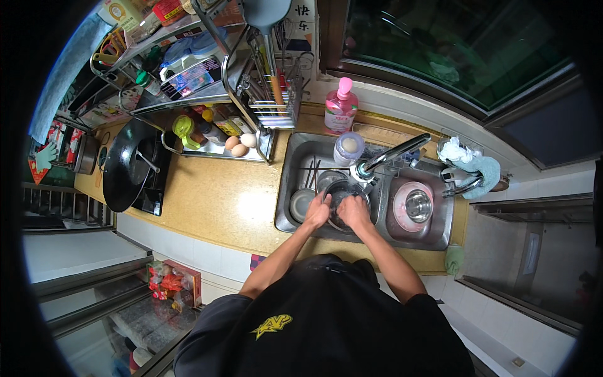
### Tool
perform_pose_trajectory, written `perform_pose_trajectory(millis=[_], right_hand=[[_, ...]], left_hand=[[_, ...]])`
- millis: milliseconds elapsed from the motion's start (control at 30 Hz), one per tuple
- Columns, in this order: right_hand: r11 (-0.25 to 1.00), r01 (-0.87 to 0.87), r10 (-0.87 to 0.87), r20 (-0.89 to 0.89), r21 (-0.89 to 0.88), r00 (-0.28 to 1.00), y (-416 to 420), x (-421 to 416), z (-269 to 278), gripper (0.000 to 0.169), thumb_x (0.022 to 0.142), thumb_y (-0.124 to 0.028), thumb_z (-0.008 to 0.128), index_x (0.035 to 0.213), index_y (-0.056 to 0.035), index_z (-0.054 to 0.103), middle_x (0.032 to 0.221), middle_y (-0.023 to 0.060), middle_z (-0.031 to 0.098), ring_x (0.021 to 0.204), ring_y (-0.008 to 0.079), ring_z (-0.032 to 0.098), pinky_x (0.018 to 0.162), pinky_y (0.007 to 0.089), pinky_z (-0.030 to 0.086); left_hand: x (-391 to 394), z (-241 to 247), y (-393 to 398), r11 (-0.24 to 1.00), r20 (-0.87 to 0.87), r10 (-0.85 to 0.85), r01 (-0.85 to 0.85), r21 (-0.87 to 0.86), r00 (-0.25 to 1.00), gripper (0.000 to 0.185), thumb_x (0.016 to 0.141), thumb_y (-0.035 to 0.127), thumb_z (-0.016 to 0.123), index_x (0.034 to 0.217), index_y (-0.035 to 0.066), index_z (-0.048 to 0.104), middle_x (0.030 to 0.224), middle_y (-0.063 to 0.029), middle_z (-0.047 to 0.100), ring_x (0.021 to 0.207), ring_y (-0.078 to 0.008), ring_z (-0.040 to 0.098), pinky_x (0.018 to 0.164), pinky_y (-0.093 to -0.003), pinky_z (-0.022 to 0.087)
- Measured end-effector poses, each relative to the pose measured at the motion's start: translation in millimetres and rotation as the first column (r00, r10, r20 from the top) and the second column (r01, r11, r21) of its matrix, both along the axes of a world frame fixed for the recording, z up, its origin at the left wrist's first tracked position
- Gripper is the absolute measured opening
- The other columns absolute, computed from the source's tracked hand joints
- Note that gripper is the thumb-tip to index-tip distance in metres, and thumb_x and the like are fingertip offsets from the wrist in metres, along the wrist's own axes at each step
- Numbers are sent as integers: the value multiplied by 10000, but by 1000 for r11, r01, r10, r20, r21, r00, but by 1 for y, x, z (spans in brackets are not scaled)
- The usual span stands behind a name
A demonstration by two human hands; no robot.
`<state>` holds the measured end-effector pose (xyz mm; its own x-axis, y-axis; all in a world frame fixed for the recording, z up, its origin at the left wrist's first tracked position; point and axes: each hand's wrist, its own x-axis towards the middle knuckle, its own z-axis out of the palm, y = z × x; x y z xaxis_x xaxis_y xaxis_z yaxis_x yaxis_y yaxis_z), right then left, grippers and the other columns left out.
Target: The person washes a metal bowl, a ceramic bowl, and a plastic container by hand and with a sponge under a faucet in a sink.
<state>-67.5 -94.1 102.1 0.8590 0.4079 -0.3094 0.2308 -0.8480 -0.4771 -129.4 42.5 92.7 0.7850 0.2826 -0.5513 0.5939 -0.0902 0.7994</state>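
In the left basin of a stainless steel double sink (286, 155), a dark round metal pot (337, 189) sits under the chrome faucet (395, 153). My left hand (318, 211) grips its left rim, thumb uppermost. Reaching into the pot, my right hand (354, 210) has its fingers curled down; whether they hold anything is hidden. A metal bowl (325, 179) lies partly behind the pot. Left of my left hand is a pale round bowl (301, 206), with dark chopsticks (311, 173) above it. The right basin holds a pink basin (401, 201) with a small steel bowl (419, 206) inside.
Behind the sink stand a pink pump bottle (341, 109) and a clear plastic container (349, 148). A teal cloth (483, 175) hangs at the right. Along the left counter (212, 193) are a rack (188, 103), several eggs (239, 150) and a black wok (123, 165).
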Motion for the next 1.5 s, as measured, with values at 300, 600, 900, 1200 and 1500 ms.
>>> perform_pose_trajectory(millis=[300, 600, 900, 1200, 1500], right_hand=[[999, 39, -37, 74, -26, 997, 0, 2, 1, 148, 757, -157, 633, 774, -33, 713, 841, 269, 665, 810, 436, 652, 774, 489, 538], [997, 69, -70, 53, 20, 996, 6, 1, 6, 121, 738, -110, 628, 763, -21, 706, 813, 253, 666, 802, 443, 647, 802, 495, 526], [995, 94, -94, -29, -12, 995, 3, 5, 8, 170, 760, -144, 635, 856, -22, 704, 888, 291, 655, 868, 444, 649, 831, 507, 524], [996, 92, -92, 35, -5, 995, 6, -7, 15, 138, 755, -145, 633, 811, -24, 666, 834, 264, 667, 806, 437, 657, 780, 501, 536], [997, 65, -66, -21, -44, 998, 5, 1, 9, 172, 760, -168, 630, 865, -41, 681, 858, 255, 672, 849, 441, 651, 816, 499, 521]], left_hand=[[-1, -29, -6, 995, -24, -26, 28, 101, 999, 514, 980, 362, 441, 1373, 32, 473, 1221, -270, 597, 1191, -431, 529, 1023, -459, 394], [2, -3, -9, 988, 34, 29, -34, 151, 999, 449, 985, 351, 443, 1303, 51, 545, 1222, -237, 614, 1218, -405, 522, 1025, -416, 383], [5, -7, -3, 996, 22, -52, 50, 80, 998, 410, 986, 302, 465, 1269, 20, 557, 1101, -201, 665, 974, -327, 626, 897, -385, 445], [5, -14, -3, 998, 9, -34, 34, 56, 999, 428, 974, 347, 460, 1301, 85, 545, 1030, -241, 671, 1011, -391, 634, 878, -449, 459], [3, -10, -2, 998, 52, 44, -46, 36, 998, 428, 970, 354, 474, 1309, 104, 551, 1088, -255, 654, 1070, -402, 602, 917, -435, 443]])
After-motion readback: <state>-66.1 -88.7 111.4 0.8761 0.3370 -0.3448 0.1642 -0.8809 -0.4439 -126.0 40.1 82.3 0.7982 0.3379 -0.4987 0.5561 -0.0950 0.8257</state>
